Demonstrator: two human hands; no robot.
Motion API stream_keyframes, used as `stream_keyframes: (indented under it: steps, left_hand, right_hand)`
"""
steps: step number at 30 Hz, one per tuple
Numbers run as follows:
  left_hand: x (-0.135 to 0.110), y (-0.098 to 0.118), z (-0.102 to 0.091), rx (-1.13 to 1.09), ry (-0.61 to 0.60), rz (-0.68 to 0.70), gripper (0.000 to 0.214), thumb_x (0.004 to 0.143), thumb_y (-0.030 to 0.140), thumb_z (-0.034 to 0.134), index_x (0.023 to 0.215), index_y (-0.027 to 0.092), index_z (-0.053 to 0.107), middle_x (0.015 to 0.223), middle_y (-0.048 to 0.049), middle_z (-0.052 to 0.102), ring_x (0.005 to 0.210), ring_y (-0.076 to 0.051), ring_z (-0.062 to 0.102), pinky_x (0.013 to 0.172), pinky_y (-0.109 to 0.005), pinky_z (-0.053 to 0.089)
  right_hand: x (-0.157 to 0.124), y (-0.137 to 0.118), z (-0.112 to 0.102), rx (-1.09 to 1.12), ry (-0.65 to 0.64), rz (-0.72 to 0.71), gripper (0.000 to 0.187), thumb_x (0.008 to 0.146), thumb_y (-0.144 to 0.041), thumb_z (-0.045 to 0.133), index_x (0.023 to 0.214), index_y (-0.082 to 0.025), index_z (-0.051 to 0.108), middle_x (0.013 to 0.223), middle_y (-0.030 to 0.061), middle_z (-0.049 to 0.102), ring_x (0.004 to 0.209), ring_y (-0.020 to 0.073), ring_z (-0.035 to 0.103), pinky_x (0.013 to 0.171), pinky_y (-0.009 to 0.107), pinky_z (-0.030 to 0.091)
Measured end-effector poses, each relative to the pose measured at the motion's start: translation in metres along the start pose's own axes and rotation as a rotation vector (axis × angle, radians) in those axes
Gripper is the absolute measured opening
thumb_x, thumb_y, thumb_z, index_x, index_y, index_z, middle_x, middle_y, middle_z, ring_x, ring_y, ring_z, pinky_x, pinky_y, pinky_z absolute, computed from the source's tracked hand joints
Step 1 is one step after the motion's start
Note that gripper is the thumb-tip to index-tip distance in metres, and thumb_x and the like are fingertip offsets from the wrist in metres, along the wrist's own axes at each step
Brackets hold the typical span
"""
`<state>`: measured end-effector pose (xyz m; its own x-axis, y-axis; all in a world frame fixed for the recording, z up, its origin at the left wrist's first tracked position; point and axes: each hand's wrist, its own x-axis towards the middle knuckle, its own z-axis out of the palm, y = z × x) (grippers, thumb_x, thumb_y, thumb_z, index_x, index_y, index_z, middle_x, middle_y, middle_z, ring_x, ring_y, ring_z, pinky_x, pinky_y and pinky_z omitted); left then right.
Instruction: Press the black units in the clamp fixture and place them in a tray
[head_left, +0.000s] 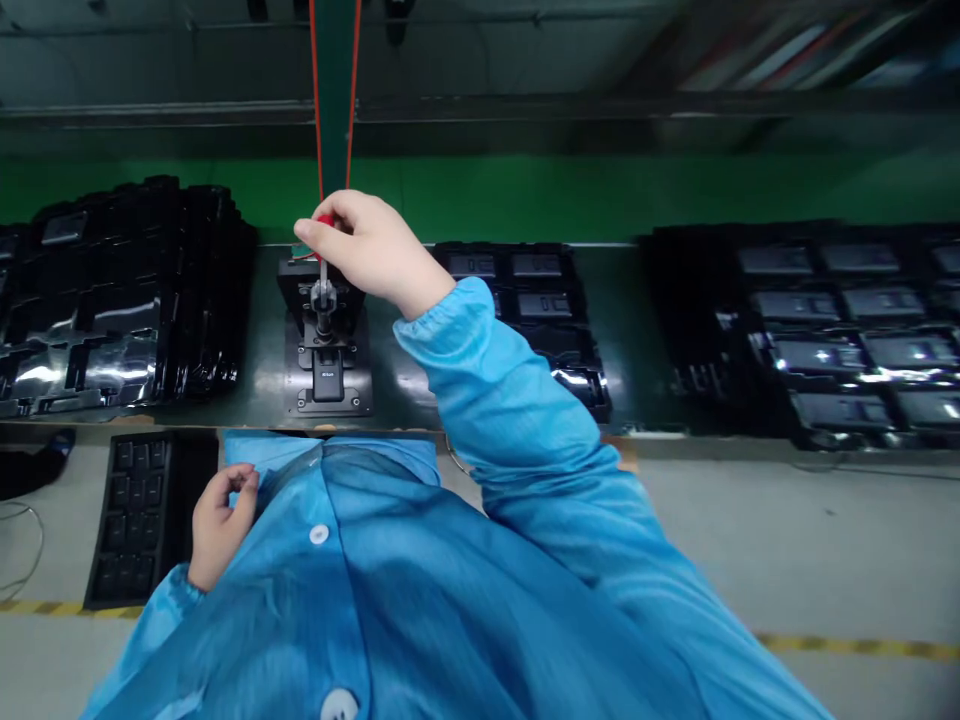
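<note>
A small press jig point(361, 385) sits at the near edge of the dark green table point(262, 340), a black part point(328, 381) seated in its base. The worker's right hand point(367, 250) is clenched around the jig's red-knobbed lever point(323, 278), which stands upright. The left hand point(219, 525) rests against the blue smock point(390, 600), fingers curled in; whether it grips anything cannot be told. Just beside it lies a black compartment tray point(139, 520). A stack of empty glossy trays point(120, 290) flanks the jig at left; filled trays point(840, 320) lie at right.
</note>
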<state>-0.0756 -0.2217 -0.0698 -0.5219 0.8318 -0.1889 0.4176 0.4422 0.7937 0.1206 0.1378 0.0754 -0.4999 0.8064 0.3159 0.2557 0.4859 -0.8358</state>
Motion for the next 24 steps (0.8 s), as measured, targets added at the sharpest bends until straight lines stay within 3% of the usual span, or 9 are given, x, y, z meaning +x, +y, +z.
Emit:
stream_keyframes:
  steps: [3,8,10,13,16,19,21,24]
  left_hand:
    - [-0.008,0.011,-0.018,0.027,-0.088,-0.010,0.034,0.095,0.056,0.068,0.096,0.023,0.077,0.088,-0.0038,0.077,0.083,-0.024,0.073,0.079,-0.034,0.060]
    - [0.002,0.049,-0.045,0.030,-0.360,0.167,0.033,0.100,0.047,0.065,0.081,0.021,0.074,0.079,-0.0027,0.072,0.073,-0.018,0.068,0.069,-0.026,0.055]
    - [0.012,0.061,-0.052,0.030,-0.405,0.234,0.032,0.101,0.043,0.065,0.079,0.021,0.072,0.076,-0.0017,0.071,0.071,-0.016,0.067,0.068,-0.025,0.053]
    - [0.033,0.073,-0.053,0.042,-0.326,0.270,0.028,0.101,0.039,0.065,0.081,0.021,0.073,0.079,-0.0013,0.072,0.074,-0.016,0.067,0.072,-0.026,0.053]
    - [0.060,0.081,-0.034,0.035,-0.261,0.251,0.026,0.100,0.041,0.065,0.087,0.021,0.075,0.084,-0.0020,0.075,0.079,-0.018,0.069,0.076,-0.027,0.054]
    - [0.088,0.088,-0.002,0.016,-0.319,0.267,0.023,0.099,0.041,0.065,0.096,0.021,0.076,0.091,-0.0034,0.077,0.085,-0.019,0.071,0.080,-0.030,0.055]
    - [0.104,0.090,0.022,0.016,-0.347,0.308,0.021,0.097,0.039,0.066,0.101,0.021,0.076,0.093,-0.0039,0.077,0.084,-0.020,0.071,0.080,-0.032,0.056]
    - [0.122,0.086,0.052,0.051,-0.351,0.397,0.017,0.095,0.035,0.067,0.102,0.021,0.074,0.092,-0.0039,0.075,0.079,-0.019,0.068,0.079,-0.033,0.055]
  right_hand:
    - [-0.011,0.004,-0.001,0.046,0.138,-0.059,0.044,0.107,-0.063,0.056,0.096,-0.020,0.060,0.086,-0.0008,0.059,0.092,0.0170,0.061,0.090,0.033,0.052]
    - [-0.064,0.033,0.008,0.130,0.517,-0.050,0.032,0.109,-0.052,0.056,0.100,-0.022,0.064,0.094,-0.0003,0.063,0.093,0.0160,0.065,0.091,0.034,0.057]
    - [-0.095,0.051,0.019,0.119,0.557,0.050,0.027,0.107,-0.047,0.062,0.094,-0.023,0.064,0.088,-0.0006,0.064,0.085,0.0160,0.065,0.083,0.033,0.058]
    - [-0.142,0.074,0.043,0.079,0.546,0.178,0.024,0.104,-0.043,0.064,0.089,-0.023,0.065,0.080,-0.0024,0.062,0.072,0.0151,0.062,0.070,0.032,0.058]
    - [-0.181,0.088,0.069,0.047,0.492,0.167,0.027,0.106,-0.043,0.059,0.088,-0.023,0.065,0.076,-0.0058,0.059,0.064,0.0122,0.062,0.062,0.027,0.056]
    - [-0.201,0.091,0.083,0.000,0.446,0.095,0.027,0.107,-0.041,0.058,0.089,-0.023,0.066,0.075,-0.0069,0.060,0.058,0.0091,0.061,0.058,0.022,0.051]
    - [-0.202,0.085,0.080,-0.022,0.443,0.076,0.024,0.106,-0.040,0.061,0.088,-0.024,0.067,0.075,-0.0058,0.062,0.057,0.0098,0.059,0.056,0.023,0.051]
    - [-0.182,0.060,0.055,-0.075,0.486,0.068,0.020,0.106,-0.037,0.061,0.092,-0.025,0.067,0.081,-0.0019,0.065,0.067,0.0159,0.063,0.066,0.033,0.058]
